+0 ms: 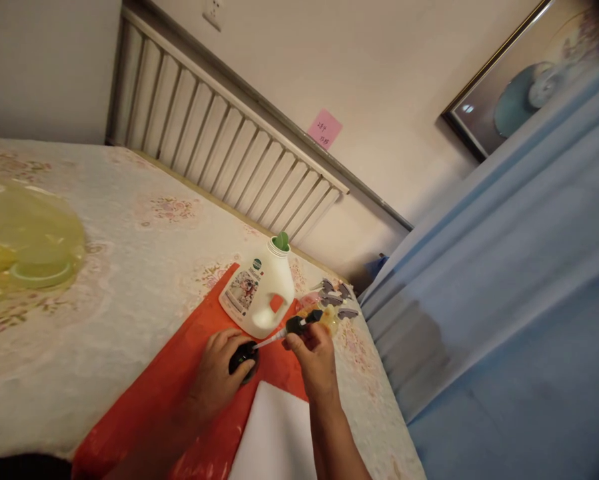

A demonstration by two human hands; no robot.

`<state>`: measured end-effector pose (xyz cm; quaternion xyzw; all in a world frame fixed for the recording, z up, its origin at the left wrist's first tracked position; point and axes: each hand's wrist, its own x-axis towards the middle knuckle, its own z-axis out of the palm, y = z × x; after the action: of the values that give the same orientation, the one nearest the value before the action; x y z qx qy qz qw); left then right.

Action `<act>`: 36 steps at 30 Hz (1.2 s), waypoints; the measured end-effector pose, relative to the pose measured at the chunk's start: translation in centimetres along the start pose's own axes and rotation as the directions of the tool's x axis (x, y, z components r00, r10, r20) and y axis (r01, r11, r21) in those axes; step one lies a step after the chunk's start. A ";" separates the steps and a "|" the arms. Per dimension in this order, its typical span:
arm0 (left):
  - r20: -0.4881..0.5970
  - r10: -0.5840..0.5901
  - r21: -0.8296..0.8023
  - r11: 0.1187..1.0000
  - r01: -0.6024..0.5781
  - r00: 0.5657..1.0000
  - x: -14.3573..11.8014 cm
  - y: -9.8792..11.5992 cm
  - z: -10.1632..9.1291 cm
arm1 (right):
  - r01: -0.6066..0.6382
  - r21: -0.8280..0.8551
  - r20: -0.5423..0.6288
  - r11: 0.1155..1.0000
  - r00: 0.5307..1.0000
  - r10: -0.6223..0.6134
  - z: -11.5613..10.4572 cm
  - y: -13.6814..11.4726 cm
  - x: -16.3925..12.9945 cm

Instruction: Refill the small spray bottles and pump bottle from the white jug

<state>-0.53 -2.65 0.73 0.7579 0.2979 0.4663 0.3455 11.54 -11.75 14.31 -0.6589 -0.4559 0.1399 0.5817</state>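
Floral cloth covers the desk (129,267), and near its far right edge an orange sheet (189,340) carries the work: the left hand (219,373) is clamped on a small dark bottle (243,358), while the right hand (314,357) pinches a dropper (292,328) whose tip points into it. Just behind stands a white jug (259,297), a white sheet (274,433) lies nearer. Open cloth stretches left toward a yellow bag (24,240); blue curtain (504,300) crowds the right edge.
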 end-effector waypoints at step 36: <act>-0.014 -0.015 -0.078 0.997 0.014 1.000 0.3 0.6 -0.3 | 0.035 -0.319 0.245 0.947 0.968 0.047 3.4 5.2 -1.2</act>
<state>-0.59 -2.70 1.51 0.7383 0.2877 0.4806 0.3758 10.75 -9.96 8.25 -0.7232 -0.5402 0.1475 0.4043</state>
